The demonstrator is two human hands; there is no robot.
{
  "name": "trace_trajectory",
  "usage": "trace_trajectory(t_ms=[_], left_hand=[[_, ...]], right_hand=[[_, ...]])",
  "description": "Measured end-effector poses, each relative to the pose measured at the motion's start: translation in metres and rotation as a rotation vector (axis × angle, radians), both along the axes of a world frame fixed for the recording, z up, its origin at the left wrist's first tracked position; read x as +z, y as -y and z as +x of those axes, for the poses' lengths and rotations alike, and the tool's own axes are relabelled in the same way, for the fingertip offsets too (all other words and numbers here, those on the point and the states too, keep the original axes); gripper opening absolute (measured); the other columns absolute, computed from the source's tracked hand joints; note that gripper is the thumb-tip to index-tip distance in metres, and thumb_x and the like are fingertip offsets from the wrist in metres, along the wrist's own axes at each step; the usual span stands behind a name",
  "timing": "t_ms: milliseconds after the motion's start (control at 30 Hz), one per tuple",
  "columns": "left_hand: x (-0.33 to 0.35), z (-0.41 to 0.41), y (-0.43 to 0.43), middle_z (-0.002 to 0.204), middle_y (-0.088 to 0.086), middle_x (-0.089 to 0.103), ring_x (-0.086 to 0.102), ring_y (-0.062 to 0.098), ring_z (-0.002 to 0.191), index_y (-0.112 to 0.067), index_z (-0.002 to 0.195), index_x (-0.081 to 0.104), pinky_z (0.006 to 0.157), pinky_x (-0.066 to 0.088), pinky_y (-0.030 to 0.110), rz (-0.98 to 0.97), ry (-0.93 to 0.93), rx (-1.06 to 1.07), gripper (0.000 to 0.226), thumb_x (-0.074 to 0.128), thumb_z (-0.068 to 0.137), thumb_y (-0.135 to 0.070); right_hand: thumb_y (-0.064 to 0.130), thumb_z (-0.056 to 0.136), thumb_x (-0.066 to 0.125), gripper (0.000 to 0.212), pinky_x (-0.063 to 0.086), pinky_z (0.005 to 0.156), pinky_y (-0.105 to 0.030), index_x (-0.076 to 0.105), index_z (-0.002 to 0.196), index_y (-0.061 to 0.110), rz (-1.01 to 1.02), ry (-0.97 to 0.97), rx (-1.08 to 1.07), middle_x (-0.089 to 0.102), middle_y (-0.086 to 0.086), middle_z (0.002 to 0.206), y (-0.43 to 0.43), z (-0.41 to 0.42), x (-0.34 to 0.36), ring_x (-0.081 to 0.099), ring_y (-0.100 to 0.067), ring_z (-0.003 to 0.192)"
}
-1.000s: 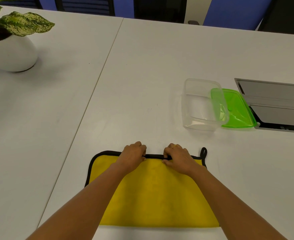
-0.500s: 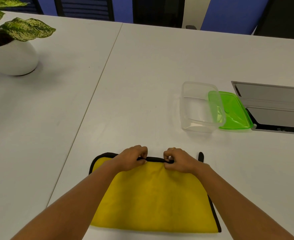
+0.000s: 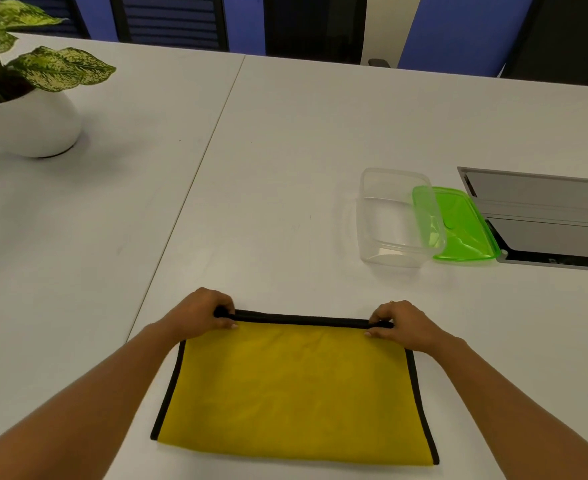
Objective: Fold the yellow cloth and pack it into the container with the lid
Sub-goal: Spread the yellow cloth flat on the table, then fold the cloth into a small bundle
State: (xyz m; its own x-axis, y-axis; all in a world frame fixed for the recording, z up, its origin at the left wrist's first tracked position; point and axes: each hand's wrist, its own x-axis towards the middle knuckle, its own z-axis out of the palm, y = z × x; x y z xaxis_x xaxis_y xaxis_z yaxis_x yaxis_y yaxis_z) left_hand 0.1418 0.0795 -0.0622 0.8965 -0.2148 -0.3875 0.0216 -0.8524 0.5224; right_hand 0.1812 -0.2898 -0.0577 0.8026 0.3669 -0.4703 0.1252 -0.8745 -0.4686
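Both hands are closed on the far edge of the cloth (image 3: 292, 389). Left hand (image 3: 201, 315): fingers curled over the black trim at the far left corner, thumb underneath, grip tight. Right hand (image 3: 401, 323): fingers pinched on the same trim at the far right corner, a ring visible on one finger. The edge runs taut and straight between the two hands.

Cloth: one, yellow with black trim along the far, left and right sides; the near edge is plain yellow. It lies flat on the tabletop (image 3: 268, 188) at near centre, between the forearms. Whether it is doubled over cannot be told with certainty.

Container (image 3: 394, 220): one, clear, open, upright, at right and farther off, well apart from the cloth. Nothing seen inside.

Lid (image 3: 462, 226): one, green, lying just right of the container, its left edge behind the container wall.

Panel (image 3: 542, 216): one, grey, set in the tabletop at far right, touching or just beside the lid.

Plant (image 3: 26, 98): one, in a white pot, far left.
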Motion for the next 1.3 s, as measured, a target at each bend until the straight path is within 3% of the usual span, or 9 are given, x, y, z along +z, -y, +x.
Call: trace_trajectory(t_ms=[167, 500, 733, 833, 933, 1033, 1133, 1233, 1300], left_hand=[[-0.003, -0.007, -0.017, 0.079, -0.004, 0.059, 0.056, 0.013, 0.082, -0.007, 0.094, 0.069, 0.064, 0.038, 0.009, -0.057, 0.019, 0.152, 0.019, 0.069, 0.081, -0.020], [-0.010, -0.011, -0.012, 0.098, 0.008, 0.064, 0.054, 0.014, 0.090, -0.002, 0.105, 0.066, 0.067, 0.038, 0.011, -0.124, 0.016, 0.297, 0.024, 0.060, 0.088, -0.018], [-0.019, -0.013, -0.006, 0.109, 0.016, 0.062, 0.054, 0.021, 0.093, -0.010, 0.107, 0.056, 0.079, 0.040, 0.027, -0.177, 0.017, 0.367, 0.016, 0.051, 0.093, -0.016], [-0.024, -0.014, -0.003, 0.111, 0.012, 0.063, 0.056, 0.023, 0.100, -0.013, 0.106, 0.058, 0.084, 0.042, 0.034, 0.038, 0.081, 0.289, 0.017, 0.049, 0.094, -0.021], [-0.025, -0.020, 0.010, 0.107, 0.009, 0.062, 0.055, 0.027, 0.102, -0.012, 0.103, 0.064, 0.085, 0.041, 0.041, 0.252, 0.383, 0.337, 0.017, 0.057, 0.087, -0.015], [-0.027, -0.030, 0.040, 0.096, 0.010, 0.065, 0.060, 0.027, 0.091, -0.010, 0.093, 0.066, 0.075, 0.044, 0.037, 0.180, 0.573, 0.359, 0.018, 0.052, 0.081, -0.012], [-0.035, -0.045, 0.084, 0.094, 0.009, 0.069, 0.052, 0.015, 0.093, -0.010, 0.092, 0.067, 0.080, 0.040, 0.025, 0.020, 0.597, 0.289, 0.032, 0.039, 0.079, -0.018], [-0.047, -0.058, 0.118, 0.105, 0.009, 0.071, 0.050, 0.013, 0.107, -0.011, 0.101, 0.068, 0.092, 0.032, 0.026, 0.007, 0.545, 0.182, 0.037, 0.039, 0.078, -0.018], [-0.053, -0.064, 0.128, 0.117, 0.005, 0.068, 0.055, 0.017, 0.118, -0.012, 0.112, 0.064, 0.101, 0.026, 0.028, 0.086, 0.459, 0.131, 0.042, 0.037, 0.081, -0.021]], right_hand=[[0.032, 0.083, 0.064, 0.005, 0.040, 0.076, -0.026, 0.062, 0.083, 0.027, 0.068, 0.008, -0.074, 0.060, 0.004, 0.086, 0.013, -0.003, -0.003, 0.054, -0.014, 0.087], [0.033, 0.094, 0.046, 0.012, 0.034, 0.062, -0.021, 0.046, 0.085, 0.026, -0.028, 0.073, 0.063, 0.056, 0.003, 0.082, 0.010, -0.002, -0.006, 0.052, -0.017, 0.079], [0.031, 0.097, 0.039, 0.018, 0.031, 0.073, -0.028, 0.051, 0.101, 0.017, -0.101, 0.181, 0.045, 0.063, -0.001, 0.097, 0.003, -0.004, -0.018, 0.054, -0.017, 0.081], [0.033, 0.096, 0.041, 0.021, 0.029, 0.076, -0.028, 0.053, 0.104, 0.017, -0.137, 0.245, 0.027, 0.066, -0.004, 0.105, 0.001, -0.006, -0.021, 0.058, -0.021, 0.094], [0.034, 0.092, 0.049, 0.022, 0.035, 0.081, -0.034, 0.058, 0.105, 0.020, -0.194, 0.385, -0.056, 0.063, 0.001, 0.106, -0.004, -0.012, -0.022, 0.055, -0.020, 0.101], [0.017, 0.086, 0.061, 0.011, 0.041, 0.077, -0.036, 0.067, 0.093, 0.011, -0.055, 0.597, -0.257, 0.067, -0.007, 0.096, -0.026, -0.025, -0.020, 0.059, -0.027, 0.092], [0.011, 0.087, 0.058, 0.012, 0.040, 0.075, -0.023, 0.067, 0.093, 0.006, 0.179, 0.572, -0.362, 0.067, -0.010, 0.095, -0.070, -0.051, -0.019, 0.055, -0.016, 0.086], [0.019, 0.091, 0.046, 0.028, 0.041, 0.088, -0.018, 0.067, 0.105, 0.007, 0.220, 0.561, -0.362, 0.068, -0.008, 0.110, -0.115, -0.078, -0.032, 0.062, -0.021, 0.102], [0.023, 0.089, 0.035, 0.042, 0.025, 0.103, -0.017, 0.062, 0.116, 0.005, 0.237, 0.469, -0.350, 0.061, -0.009, 0.126, -0.135, -0.089, -0.039, 0.054, -0.022, 0.121]])
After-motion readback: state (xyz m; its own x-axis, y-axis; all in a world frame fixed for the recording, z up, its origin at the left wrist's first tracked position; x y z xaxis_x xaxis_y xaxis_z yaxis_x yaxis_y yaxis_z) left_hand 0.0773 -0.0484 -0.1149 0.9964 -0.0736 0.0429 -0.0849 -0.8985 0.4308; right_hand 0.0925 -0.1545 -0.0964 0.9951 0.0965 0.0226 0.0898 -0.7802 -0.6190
